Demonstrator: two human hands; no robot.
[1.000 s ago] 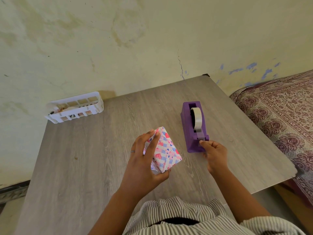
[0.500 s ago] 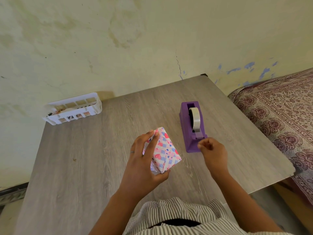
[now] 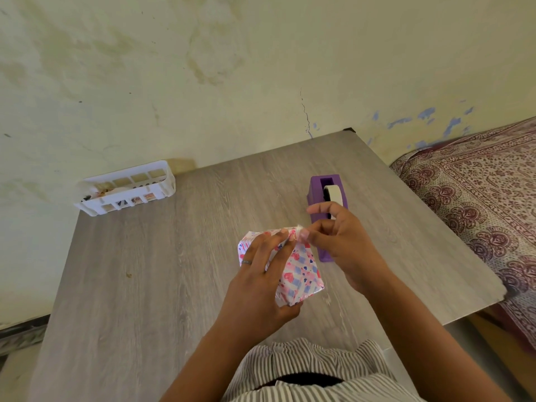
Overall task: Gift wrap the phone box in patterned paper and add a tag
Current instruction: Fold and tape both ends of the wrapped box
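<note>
**Tape piece being brought to the wrapped box end**

The phone box [image 3: 295,271] – already covered in pink-and-blue patterned paper – is held tilted just above the worktop [image 3: 162,280], near its front middle. It is gripped by the left hand [image 3: 258,285]: fingers are curled over the top face and the thumb is tucked under the near end, so the grip is closed around the box. The right hand [image 3: 336,236] is positioned at the far top corner of the box, thumb and forefinger pinched together on what appears to be a small piece of clear tape; the tape itself is barely visible. The other fingers are loosely raised.

The purple tape dispenser [image 3: 322,192] is seen just behind the right hand, with its roll upright. A white basket [image 3: 127,187] is set at the far left corner of the worktop, well apart.

Step judged: the folded paper end is being sealed – wrapping is nearly done. No tag is seen on the box. The next move calls for the tape to be pressed flat across the fold while the flap is pinned by the left fingers, without creasing.
</note>
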